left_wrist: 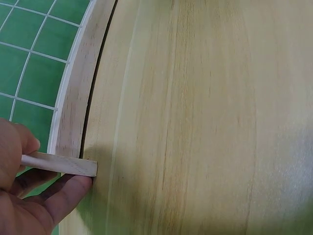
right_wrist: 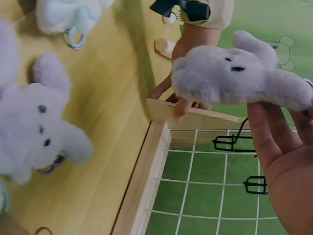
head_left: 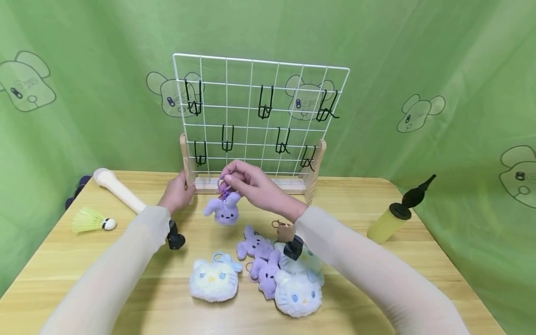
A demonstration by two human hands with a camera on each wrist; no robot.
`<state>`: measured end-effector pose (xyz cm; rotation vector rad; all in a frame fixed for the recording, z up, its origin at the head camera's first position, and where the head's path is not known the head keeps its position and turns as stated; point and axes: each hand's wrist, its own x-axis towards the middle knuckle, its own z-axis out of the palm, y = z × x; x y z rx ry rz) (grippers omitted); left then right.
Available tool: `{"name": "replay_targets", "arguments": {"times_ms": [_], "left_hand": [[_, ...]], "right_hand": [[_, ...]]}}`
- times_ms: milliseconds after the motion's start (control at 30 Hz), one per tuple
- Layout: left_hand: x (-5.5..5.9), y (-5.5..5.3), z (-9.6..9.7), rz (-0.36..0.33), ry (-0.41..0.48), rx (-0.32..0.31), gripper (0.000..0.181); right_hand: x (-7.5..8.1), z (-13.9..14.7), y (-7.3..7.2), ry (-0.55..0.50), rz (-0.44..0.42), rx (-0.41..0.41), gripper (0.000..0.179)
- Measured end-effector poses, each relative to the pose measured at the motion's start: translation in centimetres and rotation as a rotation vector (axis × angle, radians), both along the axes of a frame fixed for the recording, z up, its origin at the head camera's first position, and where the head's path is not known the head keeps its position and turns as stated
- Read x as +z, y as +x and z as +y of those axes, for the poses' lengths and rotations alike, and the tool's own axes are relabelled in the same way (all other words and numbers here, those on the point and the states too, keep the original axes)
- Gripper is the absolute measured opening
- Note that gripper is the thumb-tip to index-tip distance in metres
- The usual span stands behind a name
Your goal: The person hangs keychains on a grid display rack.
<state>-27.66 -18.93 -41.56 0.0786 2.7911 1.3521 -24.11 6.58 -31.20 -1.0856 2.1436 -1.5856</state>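
Observation:
My right hand [head_left: 255,185] pinches the purple ring of a plush bunny keychain [head_left: 226,211], which dangles below the fingers in front of the rack. In the right wrist view the bunny [right_wrist: 215,76] appears sideways beside the fingers. With thumb and fingers on either side, my left hand [left_wrist: 29,191] grips the wooden side post [left_wrist: 63,163] of the rack near its foot. The white wire grid [head_left: 238,111] stands upright in that wooden base, carrying several black hooks [head_left: 264,108] with nothing hanging on them.
Two purple bunnies [head_left: 256,245] and white cat plushes [head_left: 214,279] lie on the table, with a brown item [head_left: 286,232] partly hidden by the right wrist. A shuttlecock [head_left: 94,221] and a pale rod [head_left: 121,188] are left; a yellow pump [head_left: 387,223] stands right.

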Motion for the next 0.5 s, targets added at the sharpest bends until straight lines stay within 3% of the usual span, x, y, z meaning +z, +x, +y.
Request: {"name": "replay_targets", "arguments": {"times_ms": [267,500], "left_hand": [[-0.2,-0.1,-0.1,0.026,0.006,0.013,0.06],[-0.3,-0.4,-0.2,0.026,0.013,0.011,0.059]], "right_hand": [[0.1,-1.7,-1.1,-0.038,0.035,-0.085,0.017],[-0.3,-2.9,-2.5,-0.067,0.108,-0.225,0.019]]}}
